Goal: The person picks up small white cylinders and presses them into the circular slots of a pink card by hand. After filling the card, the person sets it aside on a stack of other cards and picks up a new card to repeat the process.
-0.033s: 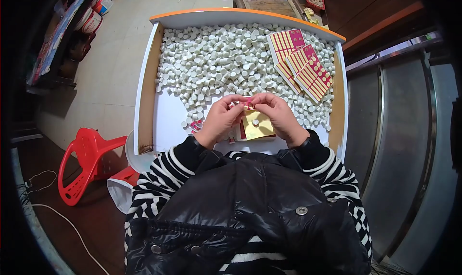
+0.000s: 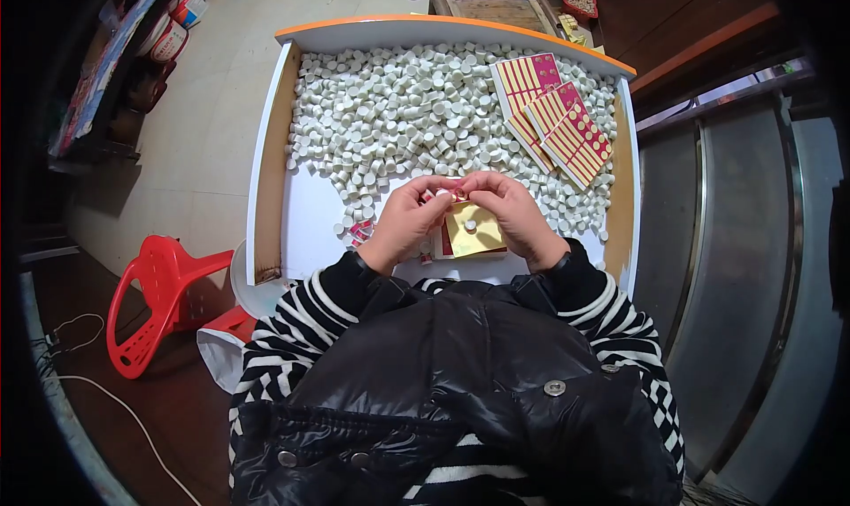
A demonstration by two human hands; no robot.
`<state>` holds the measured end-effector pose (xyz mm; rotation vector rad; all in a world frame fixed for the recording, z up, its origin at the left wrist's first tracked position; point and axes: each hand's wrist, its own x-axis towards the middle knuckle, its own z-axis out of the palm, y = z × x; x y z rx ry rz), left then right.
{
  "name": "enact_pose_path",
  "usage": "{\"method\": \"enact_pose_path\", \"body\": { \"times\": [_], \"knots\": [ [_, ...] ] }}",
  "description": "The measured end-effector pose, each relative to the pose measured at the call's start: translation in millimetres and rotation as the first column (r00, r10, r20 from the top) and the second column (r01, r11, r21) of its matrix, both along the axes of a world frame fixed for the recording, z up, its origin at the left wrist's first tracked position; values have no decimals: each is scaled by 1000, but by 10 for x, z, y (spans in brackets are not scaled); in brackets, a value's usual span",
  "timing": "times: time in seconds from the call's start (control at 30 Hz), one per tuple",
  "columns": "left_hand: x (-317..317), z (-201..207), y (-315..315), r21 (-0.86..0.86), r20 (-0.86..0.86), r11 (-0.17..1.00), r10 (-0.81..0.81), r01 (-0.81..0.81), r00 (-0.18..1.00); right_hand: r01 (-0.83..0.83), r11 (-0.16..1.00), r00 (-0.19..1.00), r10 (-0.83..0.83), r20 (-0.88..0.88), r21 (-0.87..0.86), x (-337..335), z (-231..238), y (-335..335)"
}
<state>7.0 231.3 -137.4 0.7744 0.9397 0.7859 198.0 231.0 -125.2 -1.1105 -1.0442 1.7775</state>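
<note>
My left hand (image 2: 410,219) and my right hand (image 2: 511,209) meet over the near middle of a shallow tray (image 2: 305,231). Both thumbs and forefingers are pinched together at a small white cylindrical plug (image 2: 445,193) with red on it, partly covered by the fingers. Just below the fingertips lies a gold square sheet (image 2: 462,240), on which stands a single white plug (image 2: 470,226). Beneath that sheet, dark red and white edges show. Beside my left wrist are several small plugs with red wrapping (image 2: 359,232).
Loose white plugs (image 2: 390,108) heap across the tray's far part. On them, at the right, lie red-and-gold sticker sheets (image 2: 575,143). An orange-edged wall (image 2: 443,19) bounds the far side. A red plastic chair (image 2: 168,293) stands at the left, grey panels (image 2: 735,240) at the right.
My fingertips have shifted very slightly around the small plug. Everything else keeps its place.
</note>
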Motion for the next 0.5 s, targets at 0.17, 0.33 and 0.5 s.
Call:
{"method": "enact_pose_path", "body": {
  "times": [0.17,0.33,0.5],
  "knots": [
    [57,-108,-22,400,-250,916,76,32,965,-29,995,998,24,-57,-94,-20,51,1],
    [57,-55,-30,405,-374,909,70,95,925,-47,994,998,44,-38,-97,-56,100,-3],
    [92,-42,-34,465,-424,878,111,111,899,-46,993,997,39,-66,-106,-51,69,2]
  ]
}}
